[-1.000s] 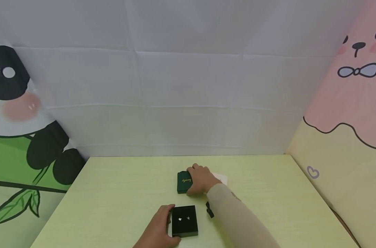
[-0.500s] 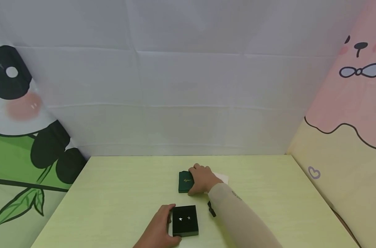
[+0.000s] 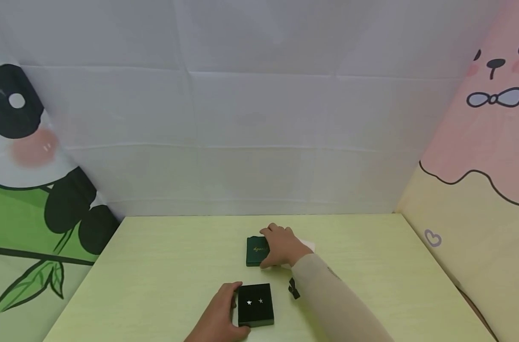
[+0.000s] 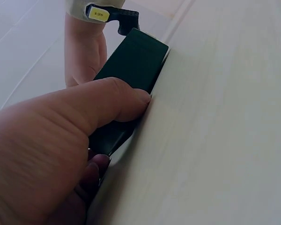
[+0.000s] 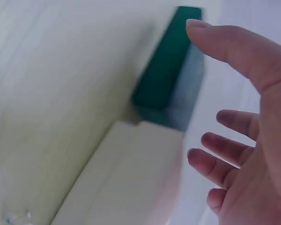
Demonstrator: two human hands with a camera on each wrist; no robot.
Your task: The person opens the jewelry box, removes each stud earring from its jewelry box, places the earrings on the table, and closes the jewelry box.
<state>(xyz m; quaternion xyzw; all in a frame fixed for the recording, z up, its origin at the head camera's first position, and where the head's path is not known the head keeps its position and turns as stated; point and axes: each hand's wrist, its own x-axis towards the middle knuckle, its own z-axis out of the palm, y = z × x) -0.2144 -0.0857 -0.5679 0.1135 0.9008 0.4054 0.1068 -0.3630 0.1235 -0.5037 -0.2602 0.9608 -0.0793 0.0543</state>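
My left hand (image 3: 218, 313) grips a small jewellery box (image 3: 256, 304) by its left side, thumb at the near edge and fingers at the far one. Two silver star-shaped earrings (image 3: 254, 301) sit on its black insert. In the left wrist view the thumb presses along the dark green side of the box (image 4: 133, 58). Farther back, my right hand (image 3: 281, 247) is over the right part of a dark green box lid (image 3: 257, 251) with gold lettering. In the right wrist view its fingers are spread and relaxed, the thumb tip overlapping the far end of the lid (image 5: 164, 70).
A white flat item (image 3: 307, 244) lies behind the right hand; up close it looks like a pale box (image 5: 126, 173) beside the lid. A small black bow (image 3: 293, 289) lies by the right sleeve on the pale yellow table (image 3: 169, 266). A white cloth wall (image 3: 259, 180) closes the back.
My right hand has shifted slightly to the right, so a little more of the lid shows. My left hand and the jewellery box have stayed in place.
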